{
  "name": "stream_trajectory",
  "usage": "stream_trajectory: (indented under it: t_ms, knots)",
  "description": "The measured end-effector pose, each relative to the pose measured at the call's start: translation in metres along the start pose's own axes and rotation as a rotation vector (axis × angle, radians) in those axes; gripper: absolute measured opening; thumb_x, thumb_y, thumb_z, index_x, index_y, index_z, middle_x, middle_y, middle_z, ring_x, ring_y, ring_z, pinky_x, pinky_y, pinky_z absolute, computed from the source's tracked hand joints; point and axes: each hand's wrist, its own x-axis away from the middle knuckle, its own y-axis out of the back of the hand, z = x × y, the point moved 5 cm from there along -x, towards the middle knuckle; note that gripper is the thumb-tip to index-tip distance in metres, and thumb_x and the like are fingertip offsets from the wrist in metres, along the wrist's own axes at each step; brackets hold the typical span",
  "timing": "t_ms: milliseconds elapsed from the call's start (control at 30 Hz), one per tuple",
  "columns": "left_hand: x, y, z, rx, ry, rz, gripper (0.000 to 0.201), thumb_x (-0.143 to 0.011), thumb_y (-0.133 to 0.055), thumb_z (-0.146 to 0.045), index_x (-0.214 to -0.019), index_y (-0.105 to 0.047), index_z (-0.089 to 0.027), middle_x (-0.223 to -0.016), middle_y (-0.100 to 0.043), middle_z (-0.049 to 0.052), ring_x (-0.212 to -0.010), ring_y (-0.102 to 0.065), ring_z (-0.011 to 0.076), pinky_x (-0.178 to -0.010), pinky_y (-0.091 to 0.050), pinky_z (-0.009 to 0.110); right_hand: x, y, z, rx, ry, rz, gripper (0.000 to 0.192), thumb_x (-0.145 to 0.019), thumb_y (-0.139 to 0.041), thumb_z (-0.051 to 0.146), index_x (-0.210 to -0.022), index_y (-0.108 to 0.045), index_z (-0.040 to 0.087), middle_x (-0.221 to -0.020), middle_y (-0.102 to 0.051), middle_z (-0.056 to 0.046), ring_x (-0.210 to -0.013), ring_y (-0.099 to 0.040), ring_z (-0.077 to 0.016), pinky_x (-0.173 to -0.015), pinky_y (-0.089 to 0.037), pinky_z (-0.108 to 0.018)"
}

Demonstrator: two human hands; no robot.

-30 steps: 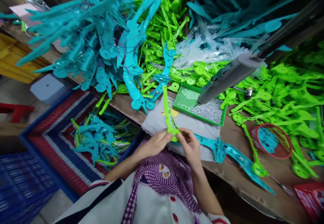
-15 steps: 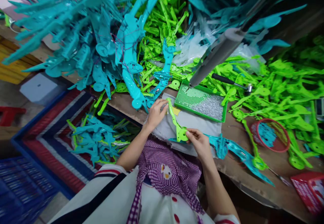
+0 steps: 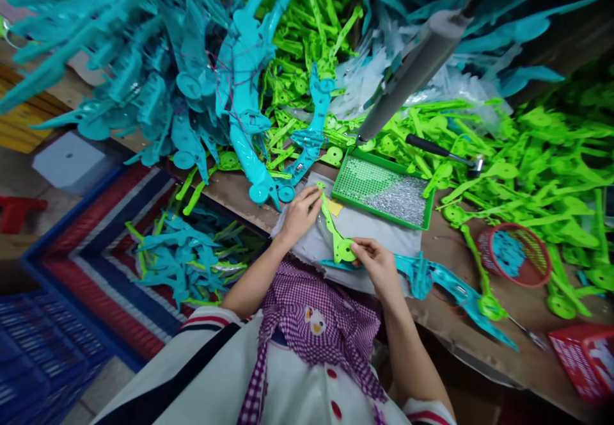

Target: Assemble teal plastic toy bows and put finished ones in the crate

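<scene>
A lime-green plastic part [image 3: 330, 220], a slim arm with a round disc at its lower end, is held between my two hands above a grey cloth [image 3: 388, 240]. My left hand [image 3: 300, 216] pinches its narrow upper end. The round end is gripped by the fingertips of my right hand [image 3: 375, 260]. A clear strip seems to lie along the part's left side. Under and beside my right hand runs a long turquoise plastic piece [image 3: 407, 265] near the table's front edge. Beyond the cloth sits a green perforated tray [image 3: 357, 185] with many small silvery pieces.
A grey power screwdriver [image 3: 407, 79] hangs over the tray. Turquoise parts [image 3: 158, 86] pile up at left, lime-green parts [image 3: 537, 175] at right. A black-handled hammer [image 3: 432, 146] lies among these. A red basket [image 3: 520, 278] holds turquoise bits. Below left, a blue-edged crate [image 3: 105, 258] contains more parts.
Both hands keep hold of the lime-green part, which has barely shifted. The view has moved slightly, and the hanging screwdriver's tip sits a little higher in the picture.
</scene>
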Motion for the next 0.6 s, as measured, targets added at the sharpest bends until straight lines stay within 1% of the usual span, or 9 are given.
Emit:
stream_trajectory:
  t_ms: [133,233,300,400,433,467,500,533,600]
  knots:
    - [0.0,-0.001,0.0,-0.036,0.013,0.021,0.033,-0.1,-0.049,-0.028,-0.127,-0.067,-0.022,-0.134,-0.065,0.01,-0.126,-0.061,0.0227,-0.111,-0.05,0.045,-0.003,0.001,-0.001,0.039,0.005,0.022,0.056,-0.069,-0.075,0.064,-0.095,-0.072,0.014,-0.08,-0.074,-0.008,-0.056,-0.062,-0.0143,-0.054,-0.056,-0.031]
    - [0.0,-0.002,-0.002,-0.075,0.009,0.04,0.033,-0.101,-0.049,-0.027,-0.127,-0.067,-0.022,-0.136,-0.064,0.01,-0.128,-0.06,0.0226,-0.112,-0.049,0.045,0.0,0.003,0.001,0.172,0.086,0.009,0.053,-0.079,-0.068,0.063,-0.099,-0.072,0.014,-0.081,-0.074,-0.009,-0.063,-0.065,-0.0171,-0.059,-0.056,-0.032]
    - [0.0,-0.004,-0.002,-0.091,0.015,0.042,0.032,-0.101,-0.049,-0.027,-0.126,-0.068,-0.022,-0.135,-0.064,0.01,-0.128,-0.06,0.0226,-0.111,-0.049,0.045,0.005,0.003,0.007,0.371,0.218,-0.036,0.047,-0.088,-0.061,0.058,-0.104,-0.072,0.015,-0.087,-0.074,-0.01,-0.071,-0.066,-0.019,-0.067,-0.056,-0.034]
    - [-0.001,-0.006,-0.002,-0.106,0.025,0.053,0.03,-0.1,-0.051,-0.026,-0.124,-0.069,-0.02,-0.135,-0.064,0.011,-0.127,-0.06,0.0235,-0.11,-0.05,0.045,0.018,0.001,0.022,0.668,0.476,-0.178,0.037,-0.096,-0.055,0.046,-0.116,-0.071,0.019,-0.109,-0.072,-0.014,-0.095,-0.068,-0.0245,-0.085,-0.054,-0.041]
    - [-0.001,-0.007,-0.002,-0.113,0.027,0.061,0.03,-0.1,-0.051,-0.025,-0.124,-0.068,-0.019,-0.135,-0.063,0.012,-0.127,-0.06,0.0239,-0.11,-0.05,0.045,0.022,-0.001,0.025,0.729,0.555,-0.193,0.035,-0.097,-0.054,0.042,-0.12,-0.07,0.02,-0.117,-0.071,-0.015,-0.103,-0.068,-0.026,-0.09,-0.053,-0.043]
    - [-0.002,-0.007,-0.003,-0.124,0.033,0.07,0.03,-0.1,-0.051,-0.025,-0.123,-0.068,-0.019,-0.136,-0.063,0.012,-0.127,-0.06,0.0241,-0.11,-0.049,0.045,0.025,-0.004,0.026,0.771,0.623,-0.168,0.033,-0.097,-0.055,0.038,-0.121,-0.07,0.022,-0.123,-0.07,-0.015,-0.11,-0.067,-0.0269,-0.093,-0.051,-0.044]
    - [-0.002,-0.007,-0.004,-0.135,0.04,0.079,0.03,-0.1,-0.051,-0.024,-0.123,-0.068,-0.019,-0.136,-0.062,0.012,-0.126,-0.06,0.0243,-0.11,-0.049,0.044,0.027,-0.006,0.025,0.797,0.675,-0.108,0.031,-0.098,-0.055,0.035,-0.122,-0.07,0.024,-0.127,-0.069,-0.013,-0.116,-0.065,-0.0271,-0.097,-0.05,-0.045]
    - [-0.002,-0.007,-0.005,-0.146,0.049,0.088,0.029,-0.1,-0.05,-0.024,-0.123,-0.068,-0.019,-0.137,-0.061,0.012,-0.126,-0.06,0.0244,-0.11,-0.049,0.043,0.027,-0.008,0.023,0.814,0.708,-0.032,0.029,-0.098,-0.055,0.033,-0.122,-0.07,0.026,-0.13,-0.069,-0.011,-0.121,-0.064,-0.0268,-0.099,-0.048,-0.045]
    - [-0.003,-0.006,-0.008,-0.164,0.064,0.101,0.029,-0.1,-0.05,-0.024,-0.123,-0.067,-0.02,-0.138,-0.061,0.011,-0.127,-0.059,0.025,-0.111,-0.048,0.042,0.026,-0.008,0.018,0.844,0.725,0.098,0.029,-0.099,-0.053,0.029,-0.124,-0.069,0.029,-0.134,-0.067,-0.007,-0.127,-0.061,-0.0258,-0.106,-0.043,-0.046]
